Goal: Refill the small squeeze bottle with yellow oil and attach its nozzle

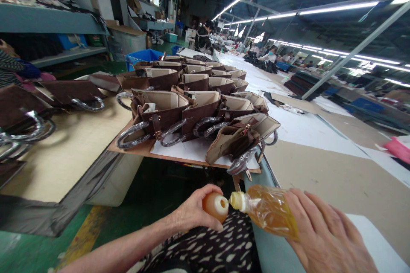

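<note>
Low in the middle, my left hand (195, 210) is wrapped round a small squeeze bottle (214, 210) with an open white neck and orange-brown contents. My right hand (323, 226) grips a larger clear plastic bottle (267, 210), which lies nearly level and is partly full of amber liquid. Its yellowish mouth points left, close beside the small bottle's opening; whether the two touch I cannot tell. Past my hands, a brown handbag (243, 136) with plastic-wrapped handles leans at the near edge of the table.
Several rows of open brown handbags (201, 106) fill the table ahead. More bags (70, 91) lie on a pale table (80, 145) at left, near another person's sleeve (11, 66). White paper (307, 128) covers the long table at right. A blue crate (141, 57) stands behind.
</note>
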Tool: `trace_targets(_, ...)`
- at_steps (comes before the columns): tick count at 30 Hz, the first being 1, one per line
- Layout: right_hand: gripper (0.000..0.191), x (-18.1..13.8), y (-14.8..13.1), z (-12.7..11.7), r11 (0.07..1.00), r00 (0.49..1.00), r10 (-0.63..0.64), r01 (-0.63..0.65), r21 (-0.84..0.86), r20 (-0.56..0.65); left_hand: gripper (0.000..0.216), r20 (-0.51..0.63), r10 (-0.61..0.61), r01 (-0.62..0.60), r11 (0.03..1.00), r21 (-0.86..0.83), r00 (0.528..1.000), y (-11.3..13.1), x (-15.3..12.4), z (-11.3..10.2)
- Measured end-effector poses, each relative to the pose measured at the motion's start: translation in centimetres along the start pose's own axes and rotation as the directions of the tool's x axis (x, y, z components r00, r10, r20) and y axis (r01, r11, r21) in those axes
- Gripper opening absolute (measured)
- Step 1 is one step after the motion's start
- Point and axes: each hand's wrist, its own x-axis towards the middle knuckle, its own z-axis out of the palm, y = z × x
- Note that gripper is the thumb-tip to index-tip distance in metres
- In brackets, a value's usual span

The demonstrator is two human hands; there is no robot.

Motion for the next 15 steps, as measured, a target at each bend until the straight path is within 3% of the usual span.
trace_targets(9,0.027,-0.16,-0.24,0.09,0.998,0.999,0.048,-0.049,0.028,0.013,0.066,0.003,-0.001,0.001,1.000,-0.031,1.000,-0.07,0.00,0.15)
trace_targets(15,0.027,-0.16,-0.21,0.26,0.999,0.999,-0.033,0.033,-0.015,0.000,0.066,0.001,-0.008,0.008,1.000,-0.028,1.000,0.34,-0.05,0.17)
